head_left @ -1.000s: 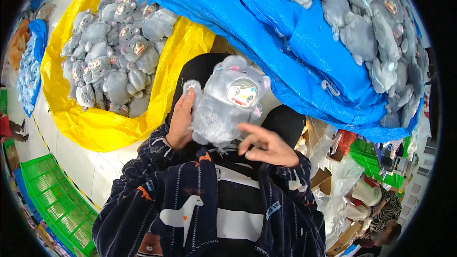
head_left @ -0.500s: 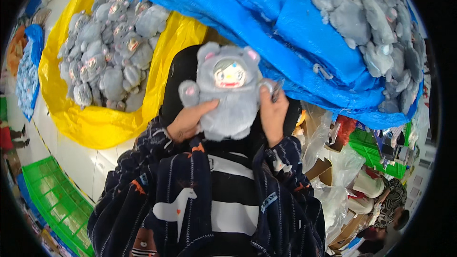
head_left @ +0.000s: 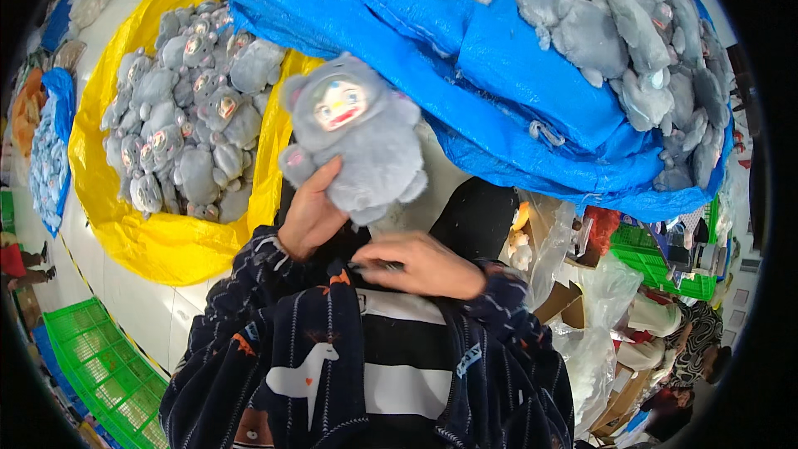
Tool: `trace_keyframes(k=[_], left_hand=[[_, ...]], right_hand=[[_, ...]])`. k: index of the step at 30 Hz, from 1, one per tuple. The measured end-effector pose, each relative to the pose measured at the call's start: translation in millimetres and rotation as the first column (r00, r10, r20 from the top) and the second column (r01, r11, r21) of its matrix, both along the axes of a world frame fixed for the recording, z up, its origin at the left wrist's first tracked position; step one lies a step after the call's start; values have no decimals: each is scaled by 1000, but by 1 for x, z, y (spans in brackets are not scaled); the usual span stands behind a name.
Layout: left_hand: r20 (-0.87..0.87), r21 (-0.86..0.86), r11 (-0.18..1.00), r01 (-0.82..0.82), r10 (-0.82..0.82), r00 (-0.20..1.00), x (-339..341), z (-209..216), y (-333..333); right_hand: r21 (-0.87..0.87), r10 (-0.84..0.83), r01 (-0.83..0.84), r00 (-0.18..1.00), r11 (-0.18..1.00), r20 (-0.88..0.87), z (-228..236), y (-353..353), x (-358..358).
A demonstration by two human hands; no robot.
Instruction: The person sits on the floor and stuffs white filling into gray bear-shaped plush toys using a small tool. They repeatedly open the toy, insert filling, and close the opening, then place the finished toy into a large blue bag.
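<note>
Nearest the camera are the person's own forearms in dark patterned sleeves over a black-and-white striped top. The right hand lies palm down in front of the chest, its fingers curled loosely around a thin dark object whose tip pokes out to the left; what that object is cannot be made out. This hand sits just below the grey plush doll and does not touch it.

The left hand is raised a little higher and grips the doll from below and behind. Its thumb presses up against the doll's lower front, beside one stubby arm, while the other fingers are hidden behind the fur. The doll stands upright above the hand, its painted face with red mouth turned toward the camera, its feet hanging just over the right hand's knuckles.

Behind the doll, to the left, a yellow sack lies open and holds a heap of similar grey dolls. Further up and right, a blue tarpaulin sack carries another pile of grey dolls. A green plastic crate sits on the floor at lower left, and clear plastic bags crowd the right side.
</note>
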State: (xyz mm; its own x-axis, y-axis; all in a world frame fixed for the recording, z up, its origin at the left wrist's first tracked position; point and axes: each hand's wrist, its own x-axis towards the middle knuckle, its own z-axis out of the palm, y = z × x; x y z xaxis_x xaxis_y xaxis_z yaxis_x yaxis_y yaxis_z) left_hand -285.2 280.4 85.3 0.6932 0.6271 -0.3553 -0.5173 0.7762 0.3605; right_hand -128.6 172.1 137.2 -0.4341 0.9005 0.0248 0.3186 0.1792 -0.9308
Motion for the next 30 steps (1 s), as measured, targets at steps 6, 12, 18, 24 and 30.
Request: trace_keyframes(k=[6,12,18,24,30], left_hand=[[118,-68,996,59,-51,992,-17,-20,-3],[30,14,1000,19,-20,999,-4,-20,-8],[-132,302,953,-34,77,988,-2,-33,-15],[-137,182,983,-1,26,990,-7,-37,-15],[-176,222,975,29,10,984,-8,-33,-17]], right_hand=[[-256,-736,692,651,675,-182,-21,-14,36],[70,-708,705,695,705,128,-33,-11,12],[135,-684,671,721,729,113,-48,-23,44],[99,-884,897,442,431,-151,-11,-12,65],[-123,-792,790,567,601,-225,-2,12,50]])
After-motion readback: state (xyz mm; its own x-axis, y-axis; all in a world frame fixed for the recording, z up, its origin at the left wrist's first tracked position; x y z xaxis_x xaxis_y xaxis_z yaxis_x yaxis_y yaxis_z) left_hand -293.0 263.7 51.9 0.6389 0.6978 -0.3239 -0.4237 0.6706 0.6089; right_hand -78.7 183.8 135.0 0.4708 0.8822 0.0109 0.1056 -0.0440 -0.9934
